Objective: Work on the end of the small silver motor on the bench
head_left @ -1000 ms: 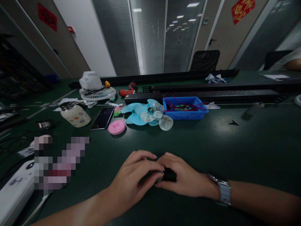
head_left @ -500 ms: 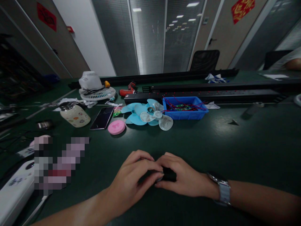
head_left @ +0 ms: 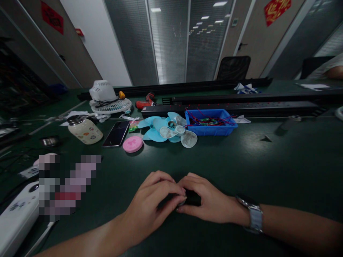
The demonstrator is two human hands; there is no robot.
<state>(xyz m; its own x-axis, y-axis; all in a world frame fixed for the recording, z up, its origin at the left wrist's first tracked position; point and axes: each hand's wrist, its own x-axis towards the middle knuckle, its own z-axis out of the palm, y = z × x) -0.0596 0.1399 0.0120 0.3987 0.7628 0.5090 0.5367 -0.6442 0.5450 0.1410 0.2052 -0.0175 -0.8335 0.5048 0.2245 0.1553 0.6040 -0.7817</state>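
Observation:
Both of my hands rest together on the dark green table [head_left: 268,167] near its front edge. My left hand [head_left: 154,203] and my right hand [head_left: 209,203] close around a small dark object [head_left: 191,199] between them; most of it is hidden by my fingers, with a small silvery part showing at my left fingertips. A metal watch [head_left: 254,216] sits on my right wrist.
Behind my hands lie light blue fan blades [head_left: 167,130], a blue tray [head_left: 211,123] of wired parts, a pink round disc [head_left: 132,144], a phone [head_left: 117,134], a pale bottle [head_left: 85,130], a white fan grille [head_left: 109,101] and a red tool [head_left: 144,102]. A white device [head_left: 16,217] lies at the left edge.

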